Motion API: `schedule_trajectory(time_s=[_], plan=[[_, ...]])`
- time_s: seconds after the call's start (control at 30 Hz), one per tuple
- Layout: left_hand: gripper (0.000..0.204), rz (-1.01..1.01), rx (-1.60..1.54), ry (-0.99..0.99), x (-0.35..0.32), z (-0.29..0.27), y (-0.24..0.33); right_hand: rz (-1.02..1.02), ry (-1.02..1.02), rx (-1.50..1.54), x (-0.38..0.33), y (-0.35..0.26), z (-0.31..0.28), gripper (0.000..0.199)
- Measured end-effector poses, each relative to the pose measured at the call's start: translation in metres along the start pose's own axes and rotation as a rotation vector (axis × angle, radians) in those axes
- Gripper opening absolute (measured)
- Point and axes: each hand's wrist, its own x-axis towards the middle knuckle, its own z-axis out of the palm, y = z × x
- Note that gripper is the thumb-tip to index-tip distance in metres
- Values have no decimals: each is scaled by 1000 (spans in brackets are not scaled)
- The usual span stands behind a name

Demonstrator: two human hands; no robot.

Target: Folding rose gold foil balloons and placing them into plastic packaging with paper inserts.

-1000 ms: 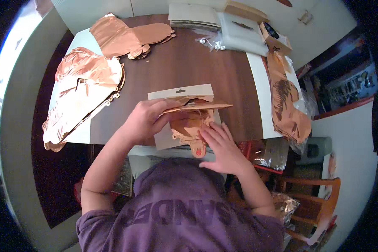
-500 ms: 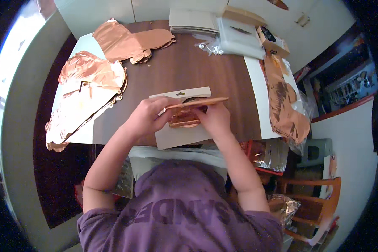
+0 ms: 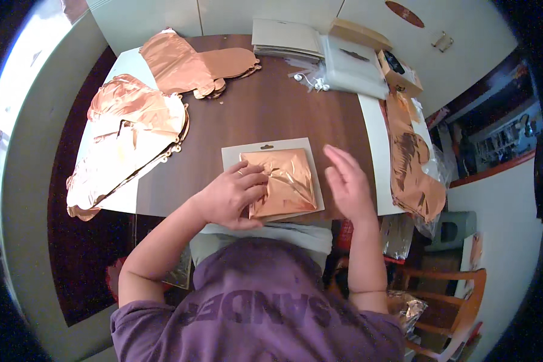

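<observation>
A square packet of folded rose-gold foil balloon [image 3: 289, 184] lies flat on a pale card [image 3: 231, 158] with a hang hole at its far edge. The card rests near the table's front edge. My left hand [image 3: 234, 194] rests on the packet's left side, fingers spread over the foil and thumb by its near left corner. Off to the right, my right hand [image 3: 351, 186] is apart from the packet, its fingers stretched out and holding nothing.
Flat rose-gold foil balloons [image 3: 127, 139] lie at the left of the brown table [image 3: 277, 114], with more foil balloons [image 3: 199, 63] behind. A stack of cards [image 3: 286, 37], clear plastic bags [image 3: 353, 69] and a small box [image 3: 398, 72] stand at the back. Another foil balloon [image 3: 413, 175] hangs over the right edge.
The foil was held up and folded between both hands; now it lies flat as a square on the card. My right hand has let go and moved right.
</observation>
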Motion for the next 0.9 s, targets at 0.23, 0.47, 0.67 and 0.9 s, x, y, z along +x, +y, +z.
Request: schedule_trajectory(time_s=[0.23, 0.47, 0.67, 0.9], plan=[[94, -229, 173, 12, 4, 10, 11, -173, -323, -429, 21, 5, 68, 63], [103, -326, 275, -78, -6, 23, -1, -211, -327, -436, 18, 10, 74, 70], [106, -317, 298, -77, -4, 25, 0, -130, -286, -346, 19, 9, 63, 69], [106, -340, 206, -82, -6, 36, 32, 150, -70, 11, -114, -9, 16, 15]])
